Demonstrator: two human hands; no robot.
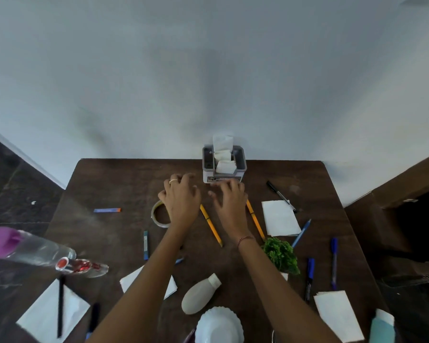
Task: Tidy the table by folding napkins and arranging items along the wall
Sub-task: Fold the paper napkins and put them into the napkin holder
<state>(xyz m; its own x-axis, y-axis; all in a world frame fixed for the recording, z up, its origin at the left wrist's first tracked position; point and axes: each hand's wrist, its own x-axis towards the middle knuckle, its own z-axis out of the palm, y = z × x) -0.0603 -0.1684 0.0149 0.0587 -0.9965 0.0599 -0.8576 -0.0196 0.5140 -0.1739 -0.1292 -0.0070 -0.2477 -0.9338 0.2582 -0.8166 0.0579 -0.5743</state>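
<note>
Napkin holder (224,175) stands upright at the far edge of the table (114,184), against the wall (208,82). Folded white napkins (223,144) stand in it, long axes vertical. Left hand (181,198) and right hand (230,203) hover just before it, palms down, fingers (186,178) spread and loosely curved, gripping nothing; contact with the holder cannot be told. Flat napkin (280,219) lies right of the right hand, long axis running far to near.

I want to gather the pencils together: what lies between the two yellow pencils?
In the head view, only the right hand lies between the left yellow pencil and the right yellow pencil.
</note>
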